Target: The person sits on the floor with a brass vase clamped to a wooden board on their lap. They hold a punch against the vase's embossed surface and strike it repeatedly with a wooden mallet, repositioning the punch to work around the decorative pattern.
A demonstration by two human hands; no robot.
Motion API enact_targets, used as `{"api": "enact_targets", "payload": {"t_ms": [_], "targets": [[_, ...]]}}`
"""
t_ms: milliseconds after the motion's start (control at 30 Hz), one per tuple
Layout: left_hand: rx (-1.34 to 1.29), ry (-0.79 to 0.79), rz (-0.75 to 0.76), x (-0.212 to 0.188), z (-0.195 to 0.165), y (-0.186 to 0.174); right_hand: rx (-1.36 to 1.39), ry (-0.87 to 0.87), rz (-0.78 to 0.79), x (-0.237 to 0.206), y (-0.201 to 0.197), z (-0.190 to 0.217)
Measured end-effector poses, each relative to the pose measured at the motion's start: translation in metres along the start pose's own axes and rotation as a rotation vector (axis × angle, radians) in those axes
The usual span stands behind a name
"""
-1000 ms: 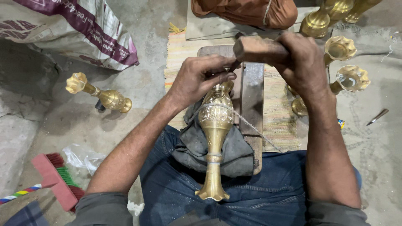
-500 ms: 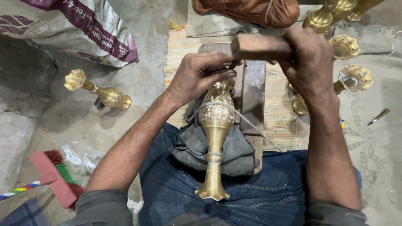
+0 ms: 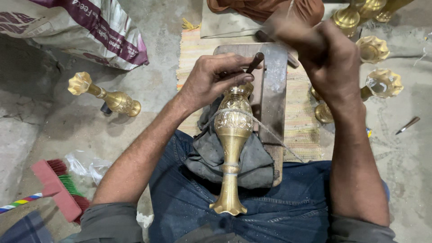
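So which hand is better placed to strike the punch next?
Probably the right hand: it is raised, blurred, above the block, seemingly gripping a hammer. The left hand pins the punch against the brass vase.

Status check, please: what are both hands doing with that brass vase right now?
Left hand pins a dark punch to the brass vase on the lap cloth. Right hand raised, blurred, grip unclear. Nothing blocking.

**Brass gold against grey and denim**

The brass vase [image 3: 232, 135] is golden, with an engraved leafy band round its belly. It lies on a dark grey cloth [image 3: 252, 162] over blue jeans [image 3: 189, 198]. The woven mat [image 3: 198, 54] shows pale yellow and pink stripes. The brush [image 3: 58, 189] is red with green bristles. The sack [image 3: 76, 27] is white and maroon.
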State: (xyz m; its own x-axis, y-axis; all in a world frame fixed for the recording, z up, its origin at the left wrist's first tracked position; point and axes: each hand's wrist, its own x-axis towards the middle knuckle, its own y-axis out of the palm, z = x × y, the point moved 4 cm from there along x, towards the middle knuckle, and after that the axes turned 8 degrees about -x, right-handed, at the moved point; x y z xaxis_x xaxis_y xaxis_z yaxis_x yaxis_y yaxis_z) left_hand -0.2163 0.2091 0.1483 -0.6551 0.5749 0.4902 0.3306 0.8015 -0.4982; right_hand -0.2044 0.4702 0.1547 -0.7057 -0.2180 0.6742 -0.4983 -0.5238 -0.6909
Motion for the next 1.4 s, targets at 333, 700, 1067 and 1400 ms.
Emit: {"api": "enact_targets", "payload": {"t_ms": [333,700,1067,1400], "targets": [[-0.044,-0.059,-0.019,-0.003,0.005,-0.002,-0.131,-0.005,0.147,0.009,0.000,0.016],[-0.320,-0.097,-0.189,-0.027,0.022,-0.003,0.634,0.325,0.428,-0.008,0.070,0.040],[-0.306,-0.015,-0.130,-0.023,0.012,-0.008,-0.428,-0.051,-0.076,0.013,-0.035,0.068],[-0.250,-0.025,-0.124,-0.023,0.012,-0.007,-0.039,0.050,0.013,0.008,-0.023,0.051]]}}
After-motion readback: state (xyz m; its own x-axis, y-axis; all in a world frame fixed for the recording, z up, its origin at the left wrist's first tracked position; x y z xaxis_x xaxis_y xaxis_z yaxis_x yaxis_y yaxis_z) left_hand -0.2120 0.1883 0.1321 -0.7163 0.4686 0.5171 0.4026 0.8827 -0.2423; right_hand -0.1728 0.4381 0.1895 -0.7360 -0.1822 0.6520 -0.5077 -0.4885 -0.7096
